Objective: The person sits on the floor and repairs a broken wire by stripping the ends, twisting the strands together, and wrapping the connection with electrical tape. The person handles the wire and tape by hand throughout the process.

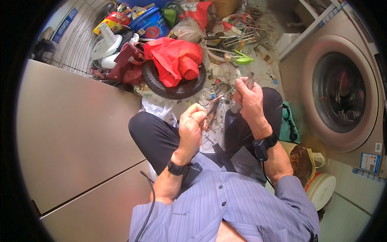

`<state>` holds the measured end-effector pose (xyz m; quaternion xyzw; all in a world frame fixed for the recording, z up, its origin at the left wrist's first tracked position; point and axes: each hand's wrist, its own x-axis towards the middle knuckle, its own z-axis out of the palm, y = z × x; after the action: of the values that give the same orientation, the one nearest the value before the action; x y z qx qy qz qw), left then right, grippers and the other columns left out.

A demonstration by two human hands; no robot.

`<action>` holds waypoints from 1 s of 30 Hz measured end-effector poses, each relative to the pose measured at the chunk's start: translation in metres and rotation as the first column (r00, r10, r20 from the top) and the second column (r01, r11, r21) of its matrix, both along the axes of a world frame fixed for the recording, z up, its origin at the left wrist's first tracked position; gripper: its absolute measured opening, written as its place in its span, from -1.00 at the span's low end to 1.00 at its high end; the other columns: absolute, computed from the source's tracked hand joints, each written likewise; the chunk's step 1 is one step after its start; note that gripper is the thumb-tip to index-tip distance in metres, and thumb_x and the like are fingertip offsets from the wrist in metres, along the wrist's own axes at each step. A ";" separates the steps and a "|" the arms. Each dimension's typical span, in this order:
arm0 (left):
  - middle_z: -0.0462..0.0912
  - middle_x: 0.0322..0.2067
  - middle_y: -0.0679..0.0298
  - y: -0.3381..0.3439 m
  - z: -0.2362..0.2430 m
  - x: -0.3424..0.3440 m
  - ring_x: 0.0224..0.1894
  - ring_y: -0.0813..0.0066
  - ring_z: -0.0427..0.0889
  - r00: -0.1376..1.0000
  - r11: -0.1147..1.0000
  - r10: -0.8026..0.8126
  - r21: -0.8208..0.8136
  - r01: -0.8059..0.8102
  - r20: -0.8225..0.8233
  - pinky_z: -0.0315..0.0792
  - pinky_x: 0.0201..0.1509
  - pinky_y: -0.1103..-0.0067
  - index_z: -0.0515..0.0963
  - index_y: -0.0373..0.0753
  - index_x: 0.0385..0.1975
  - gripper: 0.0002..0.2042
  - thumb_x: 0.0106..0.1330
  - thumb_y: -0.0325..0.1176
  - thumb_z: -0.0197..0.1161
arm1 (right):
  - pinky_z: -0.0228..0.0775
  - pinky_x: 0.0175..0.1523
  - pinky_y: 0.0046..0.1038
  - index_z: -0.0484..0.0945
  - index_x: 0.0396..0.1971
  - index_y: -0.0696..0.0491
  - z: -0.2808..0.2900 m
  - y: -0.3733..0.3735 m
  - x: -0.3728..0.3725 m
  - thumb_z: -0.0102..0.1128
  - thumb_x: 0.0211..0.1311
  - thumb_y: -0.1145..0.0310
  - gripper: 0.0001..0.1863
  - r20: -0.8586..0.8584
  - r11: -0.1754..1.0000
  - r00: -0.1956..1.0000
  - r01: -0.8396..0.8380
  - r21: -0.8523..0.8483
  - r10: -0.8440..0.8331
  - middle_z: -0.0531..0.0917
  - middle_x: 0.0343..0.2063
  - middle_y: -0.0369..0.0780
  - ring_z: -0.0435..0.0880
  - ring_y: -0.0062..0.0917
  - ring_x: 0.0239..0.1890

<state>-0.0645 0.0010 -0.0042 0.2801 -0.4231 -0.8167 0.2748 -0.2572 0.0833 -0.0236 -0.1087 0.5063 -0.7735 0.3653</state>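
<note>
My left hand (192,126) is closed in a fist in front of my left knee. Whatever it pinches is too small or hidden to make out. Beside its fingers lies a tangle of thin coppery and dark wire (214,108) on the floor; I cannot tell whether any strand runs into the fist. To the right and a little farther off, my right hand (250,99) is wrapped round a flat grey blade-like tool (250,80), whose end sticks up above the thumb. The two hands are apart.
A red cloth or bag (175,58) covers part of a black tyre (169,89) ahead. Behind it are a blue bucket (151,25) and heaped wires (246,30). A washing machine (342,88) stands right, above a white-lidded tub (321,192); a pale panel (76,129) borders the left.
</note>
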 end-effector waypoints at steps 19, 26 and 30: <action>0.22 -0.62 0.36 -0.096 -0.013 0.069 -0.61 0.53 0.15 0.913 0.904 0.291 0.395 -0.164 -0.285 0.08 -0.54 0.54 0.34 -0.18 -0.56 -0.80 0.32 -0.36 0.09 | 0.36 -0.41 -0.48 0.54 -0.19 0.13 0.000 0.055 -0.106 0.17 0.53 0.39 -0.88 0.077 0.814 0.834 0.551 -0.184 -0.546 0.63 -0.34 -0.22 0.58 -0.51 -0.40; 0.54 -0.51 0.12 -0.170 -0.010 0.104 -0.02 -0.11 0.69 0.787 0.855 0.503 0.336 -0.394 -0.357 0.56 0.24 0.00 0.45 -0.33 -0.54 -0.83 0.29 -0.46 0.00 | 0.58 -0.08 -0.37 0.50 -0.13 0.15 0.007 0.095 -0.134 0.04 0.60 0.34 -0.83 0.228 0.775 0.792 0.606 -0.181 -0.566 0.70 -0.12 -0.10 0.72 -0.34 -0.10; 0.60 -0.48 -0.01 -0.200 -0.001 0.113 0.05 -0.16 0.71 0.738 0.853 0.503 0.397 -0.340 -0.450 0.52 0.30 -0.08 0.48 -0.41 -0.56 -0.81 0.29 -0.52 0.02 | 0.54 -0.07 -0.41 0.48 -0.18 0.14 -0.003 0.120 -0.148 0.04 0.61 0.35 -0.83 0.399 0.773 0.809 0.560 -0.298 -0.432 0.64 -0.25 -0.22 0.64 -0.43 -0.23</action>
<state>0.0482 -0.1987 -0.0052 0.1657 -0.1294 -0.8292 0.5180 -0.4049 0.2032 -0.0263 0.0797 0.2837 -0.9367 0.1892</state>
